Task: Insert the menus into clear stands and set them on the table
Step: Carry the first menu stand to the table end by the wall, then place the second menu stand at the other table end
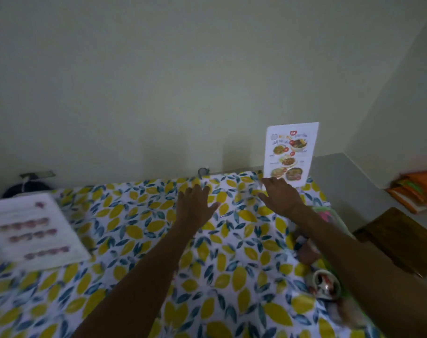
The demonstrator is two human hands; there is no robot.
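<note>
Head cam, looking fwd and down over a worktop (232,276) covered w/ a white cloth printed in yellow lemons and blue-green leaves. Light is dim, edges of frame blurred.

Menu (290,154): upright at the far right corner of the worktop, close to the wall. White sheet w/ food photos, red price dots and text too small to read. It presumably sits in a clear stand, but the stand itself can't be made out; only a faint glint near its base.

Right hand (282,195): palm down just in front of the menu's lower edge, fingers (268,182) spread apart, gripping nothing. Fingertips reach the menu's bottom left corner; touching or just short, can't tell.

Left hand (195,206): well left of the menu, palm down over the cloth mid-worktop toward the far side, fingers (213,206) splayed apart, empty. Contact w/ cloth not clear.

Second menu sheet (34,230): lies flat at the left side of the worktop, white w/ rows of reddish blurred print, not in any stand that shows.

Right edge of the worktop, near side: a small round bowl-like item (325,284) w/ red and white contents, plus blurred bits around it, unidentifiable. Off the worktop to the right: a dark wooden surface (400,240) and an orange stack (417,189) farther back. Far left by the wall: a dark rounded object (27,185).
</note>
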